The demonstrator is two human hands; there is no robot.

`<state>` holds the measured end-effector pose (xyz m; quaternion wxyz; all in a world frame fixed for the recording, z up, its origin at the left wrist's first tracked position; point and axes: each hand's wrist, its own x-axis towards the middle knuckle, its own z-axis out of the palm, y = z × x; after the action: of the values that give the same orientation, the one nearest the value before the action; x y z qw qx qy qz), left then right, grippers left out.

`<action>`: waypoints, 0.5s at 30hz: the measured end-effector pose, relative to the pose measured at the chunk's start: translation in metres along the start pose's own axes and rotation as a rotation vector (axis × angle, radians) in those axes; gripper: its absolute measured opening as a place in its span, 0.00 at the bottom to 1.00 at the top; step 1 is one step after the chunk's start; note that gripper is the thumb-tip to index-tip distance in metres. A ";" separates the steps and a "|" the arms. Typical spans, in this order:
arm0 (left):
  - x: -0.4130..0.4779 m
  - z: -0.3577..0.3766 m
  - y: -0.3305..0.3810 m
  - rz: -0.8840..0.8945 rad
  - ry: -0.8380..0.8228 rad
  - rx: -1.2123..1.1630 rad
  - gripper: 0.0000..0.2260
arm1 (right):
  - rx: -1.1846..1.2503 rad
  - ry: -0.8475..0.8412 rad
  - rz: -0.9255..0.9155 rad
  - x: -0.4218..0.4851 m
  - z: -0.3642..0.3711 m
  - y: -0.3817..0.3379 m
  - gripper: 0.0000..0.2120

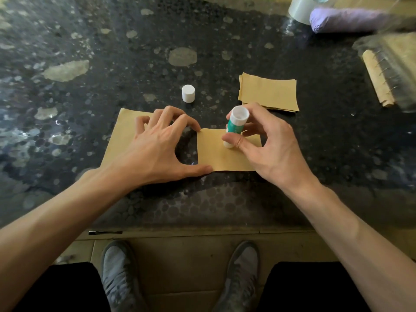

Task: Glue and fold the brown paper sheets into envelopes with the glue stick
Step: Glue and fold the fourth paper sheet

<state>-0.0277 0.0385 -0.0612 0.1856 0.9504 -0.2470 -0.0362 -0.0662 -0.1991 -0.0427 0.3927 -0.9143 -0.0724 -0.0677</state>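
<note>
Dark speckled tabletop [135, 41], floor below. Left hand [157, 145] spreads wide, fingertips pressing the brown sheet [216, 158] (by the tabletop's near edge); right hand [270, 145] pinches the glue stick [235, 124] against it.

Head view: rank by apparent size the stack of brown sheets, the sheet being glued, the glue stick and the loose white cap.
1. sheet being glued and stack of brown sheets: they look alike; the sheet is nearer and partly hidden, so unranked.
2. glue stick
3. white cap
</note>
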 end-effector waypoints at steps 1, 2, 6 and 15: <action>0.000 0.000 0.000 -0.002 -0.001 0.002 0.38 | -0.011 -0.010 0.002 0.001 -0.001 0.000 0.19; 0.000 0.000 0.000 -0.004 -0.001 0.005 0.39 | -0.026 -0.029 0.003 0.001 -0.002 -0.001 0.18; 0.000 0.000 0.000 -0.015 -0.009 0.018 0.40 | -0.101 -0.100 -0.001 -0.001 -0.007 -0.003 0.13; 0.001 0.001 0.000 -0.016 -0.012 0.014 0.40 | -0.173 -0.016 0.011 -0.009 -0.017 0.000 0.15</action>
<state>-0.0275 0.0376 -0.0616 0.1769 0.9534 -0.2407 -0.0419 -0.0765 -0.2123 -0.0325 0.3119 -0.9458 -0.0642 -0.0642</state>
